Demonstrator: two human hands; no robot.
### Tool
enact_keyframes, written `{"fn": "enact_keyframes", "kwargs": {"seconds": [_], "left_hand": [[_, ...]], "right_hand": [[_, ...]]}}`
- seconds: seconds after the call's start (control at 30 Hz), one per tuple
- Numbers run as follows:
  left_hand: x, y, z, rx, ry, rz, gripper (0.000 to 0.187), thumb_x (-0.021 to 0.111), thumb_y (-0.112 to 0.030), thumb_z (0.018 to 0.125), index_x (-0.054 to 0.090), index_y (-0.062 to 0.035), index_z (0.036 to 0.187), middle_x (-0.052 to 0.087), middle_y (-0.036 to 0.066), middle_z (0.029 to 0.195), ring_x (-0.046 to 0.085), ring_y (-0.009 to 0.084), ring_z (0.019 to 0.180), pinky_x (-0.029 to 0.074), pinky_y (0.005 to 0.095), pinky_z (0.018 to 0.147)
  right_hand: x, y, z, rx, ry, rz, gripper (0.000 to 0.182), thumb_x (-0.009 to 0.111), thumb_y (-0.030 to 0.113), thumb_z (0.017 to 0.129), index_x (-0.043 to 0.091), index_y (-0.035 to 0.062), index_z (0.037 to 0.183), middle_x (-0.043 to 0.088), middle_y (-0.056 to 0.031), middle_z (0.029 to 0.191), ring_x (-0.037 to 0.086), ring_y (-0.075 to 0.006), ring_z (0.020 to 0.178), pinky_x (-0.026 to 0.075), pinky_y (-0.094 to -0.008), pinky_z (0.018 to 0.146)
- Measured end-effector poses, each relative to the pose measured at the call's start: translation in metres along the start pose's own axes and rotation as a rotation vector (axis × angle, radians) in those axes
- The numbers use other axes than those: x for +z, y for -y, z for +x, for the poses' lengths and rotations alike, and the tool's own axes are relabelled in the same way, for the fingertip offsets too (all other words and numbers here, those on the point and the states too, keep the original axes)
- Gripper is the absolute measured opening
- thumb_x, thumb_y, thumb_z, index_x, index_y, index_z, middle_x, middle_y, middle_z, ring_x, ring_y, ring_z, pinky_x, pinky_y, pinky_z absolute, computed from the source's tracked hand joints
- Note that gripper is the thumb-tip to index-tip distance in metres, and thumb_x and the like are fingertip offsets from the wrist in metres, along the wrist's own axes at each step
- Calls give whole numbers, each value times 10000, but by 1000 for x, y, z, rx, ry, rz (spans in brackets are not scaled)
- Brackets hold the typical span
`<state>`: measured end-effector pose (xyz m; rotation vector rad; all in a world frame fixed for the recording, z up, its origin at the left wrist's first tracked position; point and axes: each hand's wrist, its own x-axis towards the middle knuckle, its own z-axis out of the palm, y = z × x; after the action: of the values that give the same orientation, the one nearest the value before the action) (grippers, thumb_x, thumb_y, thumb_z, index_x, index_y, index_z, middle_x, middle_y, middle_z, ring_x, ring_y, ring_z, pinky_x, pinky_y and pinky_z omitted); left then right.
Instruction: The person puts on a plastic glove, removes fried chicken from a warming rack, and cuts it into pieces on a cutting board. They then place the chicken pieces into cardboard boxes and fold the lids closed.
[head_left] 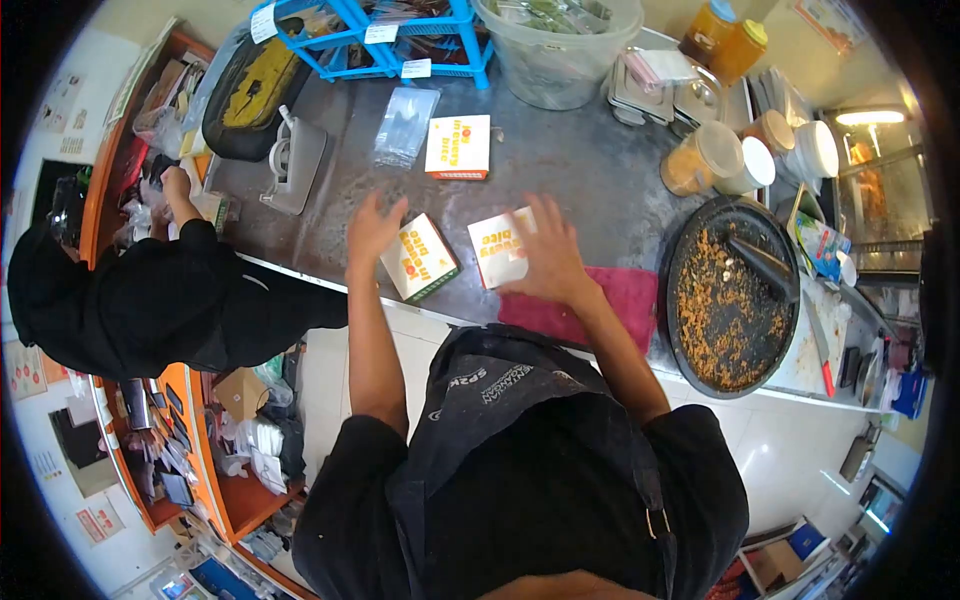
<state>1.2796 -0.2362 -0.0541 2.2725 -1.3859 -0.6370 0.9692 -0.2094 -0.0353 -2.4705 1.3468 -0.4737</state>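
Observation:
My left hand (374,235) is beside the upper left edge of a white food box (418,257) printed "joy in every bite", its thumb and fingers apart. That box sits at an angle on the metal counter near the front edge. My right hand (547,250) lies across the right part of a second box (490,245) with the same print, its fingers stretched out and covering some of the lettering. Farther back stands a third box (458,146), with orange on its front side and neither hand on it.
A dark red cloth (600,305) lies under my right forearm. To the right is a round black tray (690,375) of crumbs with tongs. A red-handled knife (820,345), plastic sleeves (406,127), a tape dispenser (297,165) and a large tub (550,70) surround the work area. A person (160,300) stands left.

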Motion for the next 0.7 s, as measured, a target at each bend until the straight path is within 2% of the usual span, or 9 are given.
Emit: {"fn": "enact_keyframes", "kwargs": {"seconds": [0.07, 0.13, 0.23, 0.33, 0.4, 0.47, 0.5, 0.63, 0.7], "left_hand": [[-14, 19, -35, 76, 47, 21, 758, 736, -439, 787, 497, 1, 1356, 563, 264, 1297, 529, 377, 1232, 409, 418, 1034], [-4, 62, -59, 169, 66, 130, 843, 767, -426, 770, 433, 50, 1380, 509, 278, 1349, 501, 382, 1258, 398, 422, 1043], [-8, 59, -101, 79, 75, -160, 903, 797, -406, 760, 387, 110, 1377, 477, 302, 1355, 464, 400, 1282, 359, 435, 1078], [29, 97, -128, -44, -119, -271, 874, 800, -388, 763, 402, 88, 1379, 474, 293, 1364, 459, 420, 1280, 360, 409, 1080], [36, 88, -141, -107, -56, -300, 1034, 841, -430, 692, 309, 35, 1448, 379, 275, 1449, 325, 417, 1375, 269, 521, 1109], [41, 70, -148, -92, -17, -167, 1159, 865, -457, 642, 225, 7, 1490, 294, 267, 1507, 225, 409, 1429, 197, 614, 1110], [40, 56, -148, -139, 14, -132, 1343, 899, -482, 546, 101, -18, 1520, 158, 254, 1565, 88, 394, 1471, 96, 721, 1068], [18, 21, -116, 43, 18, 168, 1421, 916, -459, 465, 74, -49, 1534, 91, 234, 1592, 39, 389, 1483, 94, 730, 1073], [8, 11, -87, 135, 163, 283, 1393, 916, -426, 463, 101, -52, 1530, 136, 241, 1576, 91, 402, 1469, 116, 745, 1062]], "right_hand": [[5, -6, 26, -240, 210, -123, 1091, 885, 424, 540, 366, 108, 1446, 401, -195, 1443, 415, -387, 1303, 336, -619, 1021], [36, -22, 47, -415, 356, -81, 1135, 895, 417, 501, 359, 119, 1456, 436, -202, 1407, 410, -394, 1307, 323, -656, 1011], [6, -2, 83, -441, 717, -157, 1137, 850, 404, 513, 325, 121, 1482, 381, -195, 1470, 357, -403, 1356, 297, -618, 1065], [-2, -10, 117, -453, 487, 155, 1136, 813, 419, 519, 306, 119, 1491, 383, -206, 1471, 366, -406, 1348, 305, -566, 1076], [-32, 7, 152, -467, 316, 13, 1122, 777, 449, 540, 301, 106, 1497, 387, -232, 1461, 382, -396, 1331, 321, -513, 1054], [-35, 11, 189, -453, 211, -34, 1118, 769, 430, 546, 288, 118, 1506, 401, -223, 1443, 404, -401, 1291, 328, -524, 1036], [-34, 12, 206, -378, 279, -32, 1106, 768, 434, 565, 286, 128, 1511, 363, -214, 1484, 361, -401, 1340, 307, -543, 1068], [16, -15, 244, -218, 388, -171, 1073, 737, 557, 632, 292, 132, 1512, 305, -196, 1533, 302, -388, 1401, 264, -554, 1119], [18, -20, 247, -166, 413, -154, 1075, 698, 659, 665, 298, 124, 1509, 301, -189, 1541, 314, -379, 1405, 265, -564, 1126]]}}
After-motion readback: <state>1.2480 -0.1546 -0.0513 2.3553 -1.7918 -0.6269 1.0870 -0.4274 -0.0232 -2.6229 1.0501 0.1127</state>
